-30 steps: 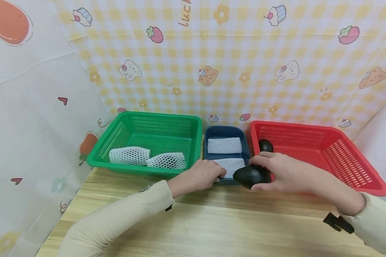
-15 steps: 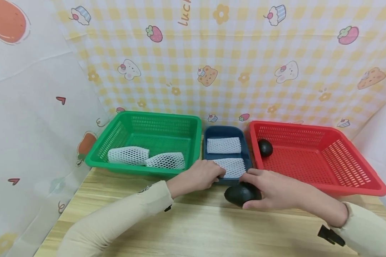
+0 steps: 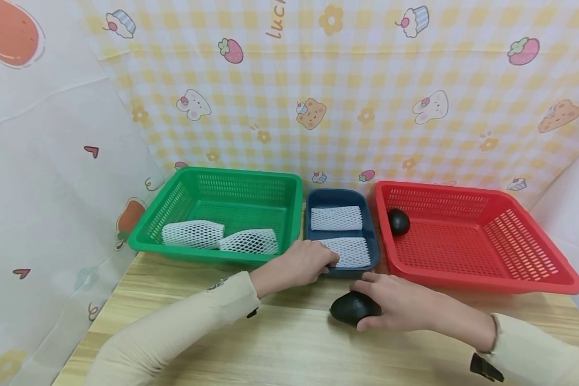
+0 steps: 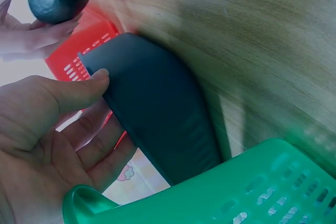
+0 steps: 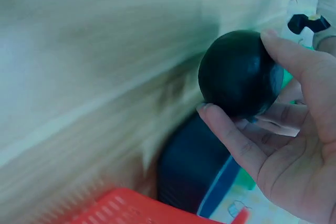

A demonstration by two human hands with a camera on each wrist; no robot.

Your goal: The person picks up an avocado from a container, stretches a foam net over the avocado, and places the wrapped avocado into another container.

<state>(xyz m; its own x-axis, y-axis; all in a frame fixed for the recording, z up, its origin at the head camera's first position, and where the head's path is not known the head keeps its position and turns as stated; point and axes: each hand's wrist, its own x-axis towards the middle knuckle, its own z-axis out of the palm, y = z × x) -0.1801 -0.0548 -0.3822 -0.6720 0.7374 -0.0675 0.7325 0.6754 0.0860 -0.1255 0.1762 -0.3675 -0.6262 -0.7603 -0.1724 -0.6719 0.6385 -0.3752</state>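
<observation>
Avocado (image 3: pixel 353 308): the right hand (image 3: pixel 391 300) is gripping it between thumb and fingers, over the wooden table (image 3: pixel 280 343) and in front of the blue tray (image 3: pixel 338 197). The left hand (image 3: pixel 301 262) is pinching the tray's rim near its front left corner; whether its fingers are also touching the front foam sleeve (image 3: pixel 352 252) cannot be told. The step in hand appears to be readying the avocado for a sleeve. The next move is probably calling for freeing the left hand from the rim, lifting that sleeve and opening its end.

Surroundings, largest first: the red basket (image 3: pixel 463 280) is standing at the right and the green basket (image 3: pixel 241 190) at the left, with the tray sitting between. In the green basket, a left rounded sleeve (image 3: pixel 193 234) and a right rounded sleeve (image 3: pixel 248 241) are lying end to end, seemingly filled. The rear sleeve (image 3: pixel 336 219) is lying flat in the tray. A second avocado (image 3: pixel 398 222) is resting near the red basket's left wall.

Obstructions: the tray's front wall is separating the held avocado from the sleeves; the left hand is covering the front sleeve's left end.
</observation>
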